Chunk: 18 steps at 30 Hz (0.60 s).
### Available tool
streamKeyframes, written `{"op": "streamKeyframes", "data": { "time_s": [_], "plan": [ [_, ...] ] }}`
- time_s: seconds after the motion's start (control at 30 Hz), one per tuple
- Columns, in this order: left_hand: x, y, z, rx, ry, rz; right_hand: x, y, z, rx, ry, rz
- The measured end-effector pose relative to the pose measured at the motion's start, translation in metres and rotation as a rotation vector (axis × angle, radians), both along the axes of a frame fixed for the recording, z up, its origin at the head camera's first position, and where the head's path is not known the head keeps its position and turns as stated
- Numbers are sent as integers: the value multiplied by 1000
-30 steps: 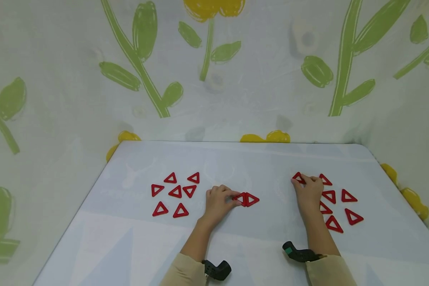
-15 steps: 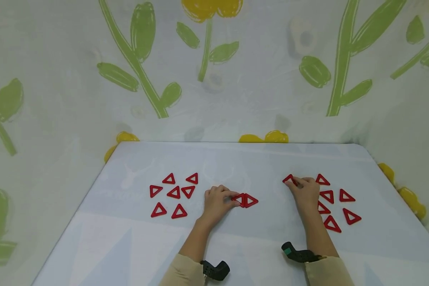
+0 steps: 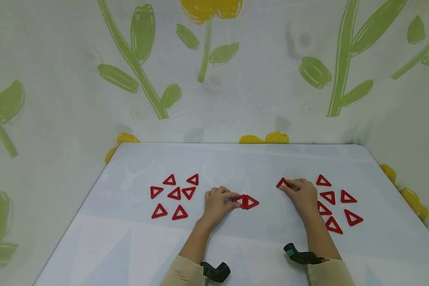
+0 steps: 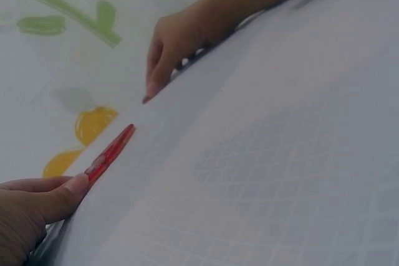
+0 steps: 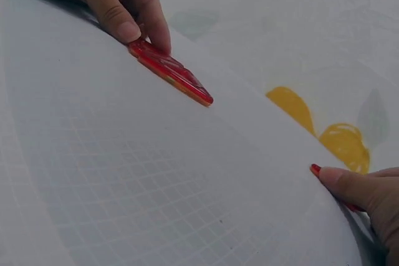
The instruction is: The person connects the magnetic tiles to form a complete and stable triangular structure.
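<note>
Red plastic-looking triangles, each with an opening in the middle, lie over the pale table [image 3: 128, 246] in front of us. Near the middle we see 2 of them side by side, straight edges together and tips pointing outward, making a diamond. The left hand [image 3: 217, 202] pinches the left triangle of the diamond [image 3: 243, 201] between thumb and finger, with the other fingers bent; the right triangle of the diamond [image 3: 252, 205] sits on the far side of it, beyond the fingertips.

To the right, well apart from the diamond, the right hand [image 3: 302, 194] holds 1 more, the held triangle [image 3: 280, 182], between thumb and fingers at its near side. We cannot tell whether it touches the table.

On the left we count 7 triangles in the left group [image 3: 174, 197], turned various ways. On the right, the right group [image 3: 327, 193] shows 6, with 1 partly covered by the right wrist.

We see a black device [image 3: 216, 272] at the left wrist and a black wrist unit [image 3: 302, 255] at the right, just past the beige sleeves [image 3: 184, 272]. Behind the table, the pale backdrop [image 3: 257, 103] carries green stems and yellow flowers.
</note>
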State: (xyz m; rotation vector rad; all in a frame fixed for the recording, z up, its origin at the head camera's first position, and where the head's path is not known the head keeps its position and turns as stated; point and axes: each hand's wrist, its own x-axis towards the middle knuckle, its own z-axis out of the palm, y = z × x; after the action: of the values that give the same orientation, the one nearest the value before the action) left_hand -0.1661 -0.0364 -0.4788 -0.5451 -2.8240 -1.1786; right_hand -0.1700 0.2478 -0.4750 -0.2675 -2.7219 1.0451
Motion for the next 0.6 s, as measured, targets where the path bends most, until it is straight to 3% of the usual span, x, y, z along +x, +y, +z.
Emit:
{"op": "streamKeyframes", "data": {
  "time_s": [0.37, 0.6],
  "plan": [
    [-1, 1, -1, -14, -9, 3, 0, -1, 1, -3, -44, 144],
    [-1, -2, -1, -16, 4, -25, -1, -4, 0, -2, -55, 180]
  ]
}}
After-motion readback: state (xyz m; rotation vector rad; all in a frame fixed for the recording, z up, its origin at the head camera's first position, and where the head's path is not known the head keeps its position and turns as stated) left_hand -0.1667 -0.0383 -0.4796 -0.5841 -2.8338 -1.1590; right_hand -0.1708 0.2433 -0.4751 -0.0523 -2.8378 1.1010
